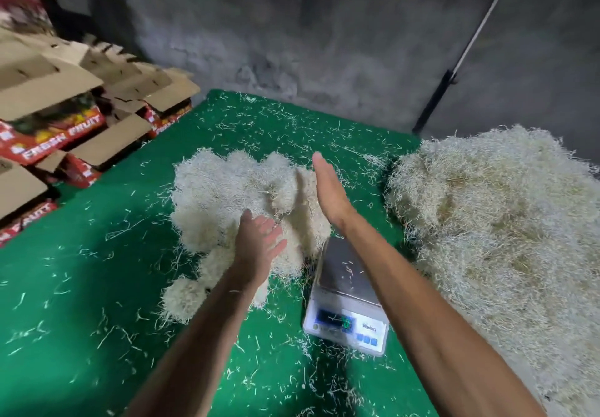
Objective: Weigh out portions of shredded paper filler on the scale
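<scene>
At the far left, stacked red fruit cartons with open brown flaps sit along the edge of the green mat, one printed "FRESH FRUIT". Loose paper strands lie scattered over the mat. Right of the cartons, near the middle, lies a heap of pale shredded paper clumps, with a few smaller clumps trailing off its near end. The left hand is over the near side of this heap, palm turned inward and fingers straight and slightly spread, its grip released; whether it touches the paper cannot be told. The right hand is held edge-on above the heap's right side, fingers straight and together, its grip likewise released and holding nothing. Just right of the heap, under the right forearm, sits the digital scale; its steel pan carries only a few stray strands, and its display glows but is too blurred to read. Further right, well apart from the scale, a large mound of shredded paper filler covers the mat's right side. Behind it, a white pole with a black lower end leans against the grey concrete wall.
</scene>
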Available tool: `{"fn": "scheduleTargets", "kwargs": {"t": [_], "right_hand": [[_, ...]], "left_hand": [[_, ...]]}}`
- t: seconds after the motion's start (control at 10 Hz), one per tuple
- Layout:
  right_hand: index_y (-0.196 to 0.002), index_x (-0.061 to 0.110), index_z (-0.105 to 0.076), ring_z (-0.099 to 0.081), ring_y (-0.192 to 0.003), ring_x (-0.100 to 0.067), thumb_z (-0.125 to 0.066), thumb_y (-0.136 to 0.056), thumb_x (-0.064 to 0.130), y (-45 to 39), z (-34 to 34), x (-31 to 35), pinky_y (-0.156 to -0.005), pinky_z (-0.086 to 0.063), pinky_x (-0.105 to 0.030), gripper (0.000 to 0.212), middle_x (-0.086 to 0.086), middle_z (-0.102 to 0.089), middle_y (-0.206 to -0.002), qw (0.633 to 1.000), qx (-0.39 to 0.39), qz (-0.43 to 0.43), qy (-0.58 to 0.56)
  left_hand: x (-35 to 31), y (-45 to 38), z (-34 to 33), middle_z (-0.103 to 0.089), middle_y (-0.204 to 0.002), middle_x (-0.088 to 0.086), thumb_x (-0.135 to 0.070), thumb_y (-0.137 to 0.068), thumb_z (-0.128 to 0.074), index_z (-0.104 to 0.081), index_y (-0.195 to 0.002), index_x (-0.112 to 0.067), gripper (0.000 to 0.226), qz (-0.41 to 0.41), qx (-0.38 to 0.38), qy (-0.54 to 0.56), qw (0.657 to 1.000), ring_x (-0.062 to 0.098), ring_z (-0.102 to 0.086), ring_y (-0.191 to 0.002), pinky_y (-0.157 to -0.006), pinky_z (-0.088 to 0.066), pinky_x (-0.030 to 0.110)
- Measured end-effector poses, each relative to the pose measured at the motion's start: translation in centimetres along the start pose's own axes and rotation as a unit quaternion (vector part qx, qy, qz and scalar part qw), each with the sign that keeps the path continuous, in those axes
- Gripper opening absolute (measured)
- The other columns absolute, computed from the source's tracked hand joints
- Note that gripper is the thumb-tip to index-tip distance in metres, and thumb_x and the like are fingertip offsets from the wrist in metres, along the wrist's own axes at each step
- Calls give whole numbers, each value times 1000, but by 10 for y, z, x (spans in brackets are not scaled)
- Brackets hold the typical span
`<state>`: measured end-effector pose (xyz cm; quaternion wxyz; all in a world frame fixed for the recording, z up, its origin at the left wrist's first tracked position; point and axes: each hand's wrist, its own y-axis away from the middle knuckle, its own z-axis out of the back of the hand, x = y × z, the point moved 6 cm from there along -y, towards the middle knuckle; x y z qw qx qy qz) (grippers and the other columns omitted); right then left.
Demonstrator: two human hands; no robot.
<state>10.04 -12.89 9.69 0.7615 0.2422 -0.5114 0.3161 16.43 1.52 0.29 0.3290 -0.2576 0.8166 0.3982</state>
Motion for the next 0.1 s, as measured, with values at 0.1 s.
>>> {"fn": "scheduleTargets", "kwargs": {"t": [0.1], "right_hand": [[-118, 29, -52, -54, -115, -8, -24, -105, 63, 47, 11, -35, -108, -41, -37, 46, 12, -55, -120, 995, -77, 37, 51]], "left_hand": [[16, 18, 4, -49, -149, 18, -43, -109, -30, -42, -148, -2, 58, 34, -4, -19, 999, 33, -56, -126, -108, -45, 51]]}}
